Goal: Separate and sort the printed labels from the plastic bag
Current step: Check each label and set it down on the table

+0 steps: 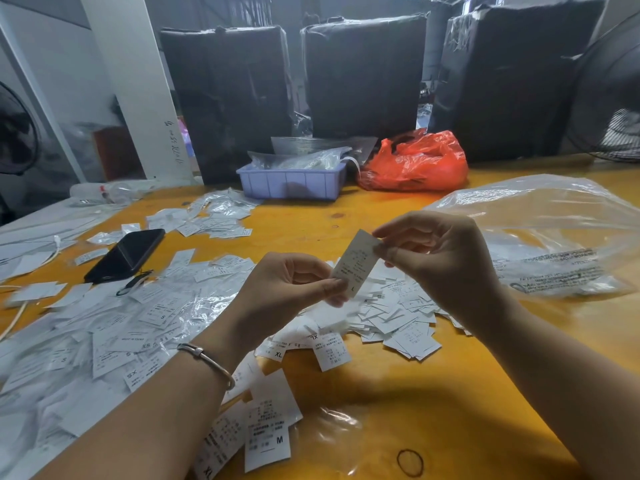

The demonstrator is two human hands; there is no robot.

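Nearest the lens: a thin rubber band (pixel 410 462) lying flat on the yellow-orange table (pixel 398 386), and just left of it a small stack of white printed labels (pixel 268 431), the top one marked M, partly resting on a crumpled clear wrapper (pixel 329 434).

Both forearms reach in from the bottom edge. Left wrist carries a silver bangle (pixel 207 362). Left hand (pixel 280 292) has its fingers curled, thumb and fingertips pinching the lower end of a single label (pixel 356 263) marked L. Right hand (pixel 440 251) pinches the upper edge of the same label between thumb and forefinger, other fingers loosely bent. This label is held up off the table, tilted, between the two hands.

Below and behind the hands: a loose heap of labels (pixel 391 317) spread over the table, sizes XL, S and XS readable on some. More labels and scraps of clear film cover the left side of the table.

Right of the hands: a large clear plastic bag (pixel 554 237) lying on its side, printed text on its lower face.

Left, further back: a dark phone (pixel 126 254) face down among the labels.

Far edge of table: a lilac bin (pixel 291 185) holding clear packets, an orange-red plastic bag (pixel 415 162) beside it. Behind these, three black wrapped bundles (pixel 363 74). Fan grille (pixel 613 98) at the right margin.
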